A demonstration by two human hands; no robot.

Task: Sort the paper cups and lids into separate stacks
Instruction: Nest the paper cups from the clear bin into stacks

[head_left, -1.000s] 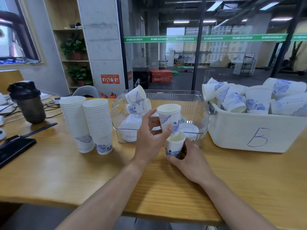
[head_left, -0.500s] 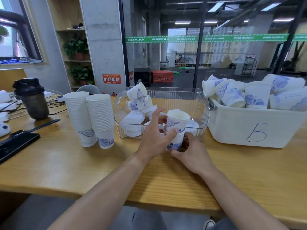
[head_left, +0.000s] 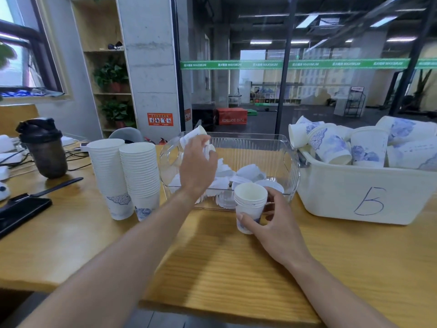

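Observation:
My right hand [head_left: 272, 223] grips a short stack of nested white paper cups with blue print [head_left: 250, 204], standing on the wooden table in front of the clear plastic bin [head_left: 260, 143]. My left hand [head_left: 197, 166] is inside that bin at its left end, fingers curled on a tilted paper cup [head_left: 192, 137]; a second cup lies partly hidden behind the fingers. White lids [head_left: 246, 172] lie loose on the bin's floor. Two tall stacks of cups [head_left: 125, 178] stand left of the bin.
A white tub marked "B" [head_left: 364, 200] at the right holds several loose cups. At the left stand a dark shaker bottle [head_left: 43, 147], a black phone [head_left: 21, 211] and cables. A glass wall rises behind the table.
The cup from my left hand now sits nested in the stack under my right hand. My left hand has let go and reached forward into the clear bin to a cup.

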